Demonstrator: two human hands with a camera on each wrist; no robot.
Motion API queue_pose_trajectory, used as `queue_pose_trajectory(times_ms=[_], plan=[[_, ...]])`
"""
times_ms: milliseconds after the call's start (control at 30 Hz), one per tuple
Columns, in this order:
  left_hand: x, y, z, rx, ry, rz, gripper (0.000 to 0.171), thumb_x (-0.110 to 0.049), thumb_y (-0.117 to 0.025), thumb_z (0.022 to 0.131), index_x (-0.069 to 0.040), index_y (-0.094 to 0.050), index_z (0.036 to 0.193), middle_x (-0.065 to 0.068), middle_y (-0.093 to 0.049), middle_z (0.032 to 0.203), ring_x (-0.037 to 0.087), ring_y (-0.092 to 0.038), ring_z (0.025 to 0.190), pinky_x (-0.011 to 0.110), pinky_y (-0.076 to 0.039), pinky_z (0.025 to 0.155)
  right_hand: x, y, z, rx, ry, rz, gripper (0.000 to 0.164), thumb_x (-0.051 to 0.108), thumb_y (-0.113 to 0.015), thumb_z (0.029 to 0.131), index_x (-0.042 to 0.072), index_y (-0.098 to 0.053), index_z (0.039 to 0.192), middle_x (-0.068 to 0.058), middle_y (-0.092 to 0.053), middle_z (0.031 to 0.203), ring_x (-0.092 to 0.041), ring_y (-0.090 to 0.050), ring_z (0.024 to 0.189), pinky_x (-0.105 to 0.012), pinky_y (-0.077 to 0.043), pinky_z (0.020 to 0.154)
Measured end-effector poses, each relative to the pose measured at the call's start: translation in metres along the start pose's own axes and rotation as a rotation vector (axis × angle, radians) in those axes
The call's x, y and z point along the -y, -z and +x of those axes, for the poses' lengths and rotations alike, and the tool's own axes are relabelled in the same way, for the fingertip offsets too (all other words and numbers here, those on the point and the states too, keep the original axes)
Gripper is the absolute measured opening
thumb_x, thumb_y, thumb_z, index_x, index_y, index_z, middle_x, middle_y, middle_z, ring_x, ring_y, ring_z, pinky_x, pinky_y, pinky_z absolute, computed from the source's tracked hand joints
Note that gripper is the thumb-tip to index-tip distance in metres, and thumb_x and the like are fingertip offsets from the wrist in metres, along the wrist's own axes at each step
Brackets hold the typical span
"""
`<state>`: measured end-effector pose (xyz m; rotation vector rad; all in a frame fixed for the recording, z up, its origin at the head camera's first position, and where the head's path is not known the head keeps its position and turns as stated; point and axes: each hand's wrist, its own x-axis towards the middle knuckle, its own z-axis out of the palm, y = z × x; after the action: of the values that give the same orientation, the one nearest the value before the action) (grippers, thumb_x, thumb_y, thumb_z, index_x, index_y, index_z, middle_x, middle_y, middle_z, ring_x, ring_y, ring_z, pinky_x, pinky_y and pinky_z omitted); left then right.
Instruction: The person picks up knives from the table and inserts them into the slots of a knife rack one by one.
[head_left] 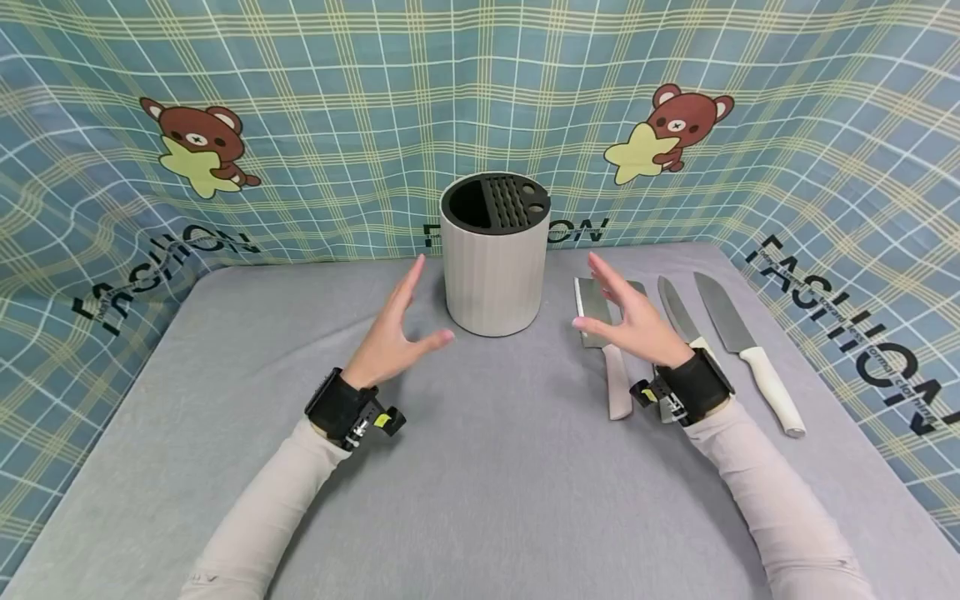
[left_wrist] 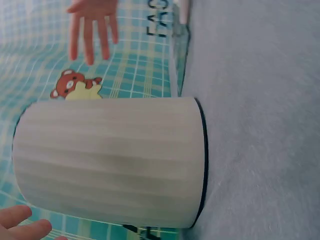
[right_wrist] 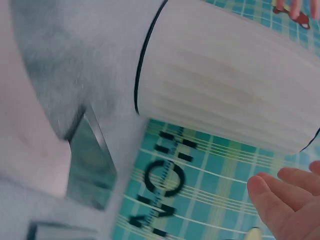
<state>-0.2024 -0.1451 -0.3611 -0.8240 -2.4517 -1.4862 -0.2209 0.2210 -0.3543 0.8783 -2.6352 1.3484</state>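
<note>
A white ribbed knife block (head_left: 495,275) with a black slotted top (head_left: 497,203) stands upright at the back middle of the table. My left hand (head_left: 393,337) hovers to its left, fingers straight and thumb spread, holding nothing. On the other side, my right hand (head_left: 637,321) is held over the knives with its fingers extended, also holding nothing. Beneath it lies a cleaver (head_left: 618,383) with a pale handle, its blade partly covered by the hand. In the right wrist view the knife block (right_wrist: 225,75) is apart from the fingertips (right_wrist: 258,185).
Right of the cleaver lie a narrower knife (head_left: 677,308) and a large white-handled knife (head_left: 768,387). Another blade shows partly behind my right hand. Grey cloth (head_left: 480,483) covers the table. A checked blue curtain (head_left: 360,125) with bear prints surrounds the back and sides.
</note>
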Motion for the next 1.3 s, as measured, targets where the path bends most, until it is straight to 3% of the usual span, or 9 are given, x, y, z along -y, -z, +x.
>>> queue_pose_trajectory(times_ms=[167,333,500,633,733,933,1100,1167,1300], plan=[[0.005,0.007,0.013,-0.013,0.085,-0.180,0.092,-0.035,-0.068,0.092,-0.024,-0.005,0.157,0.000,-0.011,0.163,0.018,-0.016,0.149,0.045,-0.020,0.123,-0.005,0.007,0.011,0.019,-0.047,0.163,0.087,0.009,-0.066,0.093,0.022,-0.009,0.157,-0.005,-0.013,0.163,-0.027,-0.021,0.147,-0.039,-0.028,0.120],[-0.006,0.009,0.029,-0.008,0.139,-0.209,0.089,-0.010,-0.066,0.093,-0.015,-0.004,0.158,0.008,-0.010,0.163,0.024,-0.014,0.149,0.049,-0.021,0.122,-0.011,0.010,0.025,0.032,-0.069,0.286,0.084,0.017,-0.065,0.095,0.023,-0.010,0.157,-0.007,-0.013,0.163,-0.029,-0.021,0.147,-0.039,-0.027,0.121],[-0.021,0.010,0.042,0.002,0.158,-0.180,0.090,-0.011,-0.067,0.093,-0.008,-0.004,0.157,0.012,-0.008,0.163,0.028,-0.014,0.149,0.049,-0.022,0.122,-0.016,0.008,0.041,0.045,-0.058,0.349,0.086,0.023,-0.068,0.093,0.021,-0.010,0.158,-0.009,-0.013,0.162,-0.030,-0.020,0.147,-0.041,-0.028,0.120],[-0.018,0.007,0.051,0.009,0.156,-0.174,0.089,-0.012,-0.066,0.093,-0.008,-0.004,0.157,0.012,-0.004,0.163,0.027,-0.012,0.150,0.044,-0.022,0.122,-0.020,0.006,0.053,0.041,-0.082,0.357,0.088,0.025,-0.071,0.091,0.024,-0.012,0.157,-0.008,-0.016,0.162,-0.028,-0.022,0.147,-0.039,-0.032,0.119],[-0.010,0.005,0.057,0.007,0.154,-0.186,0.089,-0.010,-0.066,0.093,-0.008,-0.004,0.157,0.011,-0.003,0.164,0.028,-0.011,0.150,0.045,-0.021,0.123,-0.022,0.004,0.062,0.037,-0.104,0.371,0.087,0.020,-0.071,0.091,0.023,-0.014,0.157,-0.008,-0.018,0.162,-0.027,-0.023,0.147,-0.040,-0.033,0.118],[0.023,0.000,0.069,-0.005,0.175,-0.166,0.095,-0.018,-0.071,0.090,-0.016,-0.004,0.158,0.002,-0.004,0.164,0.024,-0.012,0.150,0.046,-0.022,0.122,-0.021,-0.002,0.075,0.042,-0.139,0.392,0.085,0.007,-0.067,0.092,0.018,-0.012,0.157,-0.012,-0.018,0.161,-0.031,-0.023,0.146,-0.040,-0.034,0.117],[0.033,-0.004,0.076,-0.007,0.188,-0.148,0.100,-0.029,-0.074,0.087,-0.020,-0.004,0.158,0.002,-0.009,0.164,0.026,-0.017,0.149,0.049,-0.026,0.121,-0.008,-0.005,0.078,0.045,-0.155,0.395,0.085,0.004,-0.065,0.093,0.010,-0.009,0.157,-0.017,-0.017,0.160,-0.037,-0.021,0.146,-0.044,-0.033,0.118],[0.035,-0.006,0.078,-0.006,0.183,-0.150,0.100,-0.028,-0.074,0.087,-0.020,-0.004,0.158,0.002,-0.010,0.163,0.025,-0.019,0.148,0.050,-0.026,0.120,-0.004,-0.007,0.080,0.043,-0.159,0.394,0.085,0.005,-0.065,0.093,0.007,-0.008,0.157,-0.018,-0.017,0.160,-0.039,-0.021,0.145,-0.046,-0.032,0.118],[0.017,-0.005,0.077,0.009,0.174,-0.177,0.097,-0.014,-0.071,0.089,-0.014,-0.003,0.157,0.010,-0.010,0.163,0.030,-0.019,0.148,0.054,-0.027,0.119,-0.003,-0.009,0.083,0.041,-0.177,0.392,0.085,0.005,-0.065,0.093,0.007,-0.009,0.157,-0.017,-0.018,0.160,-0.038,-0.023,0.145,-0.047,-0.032,0.118]])
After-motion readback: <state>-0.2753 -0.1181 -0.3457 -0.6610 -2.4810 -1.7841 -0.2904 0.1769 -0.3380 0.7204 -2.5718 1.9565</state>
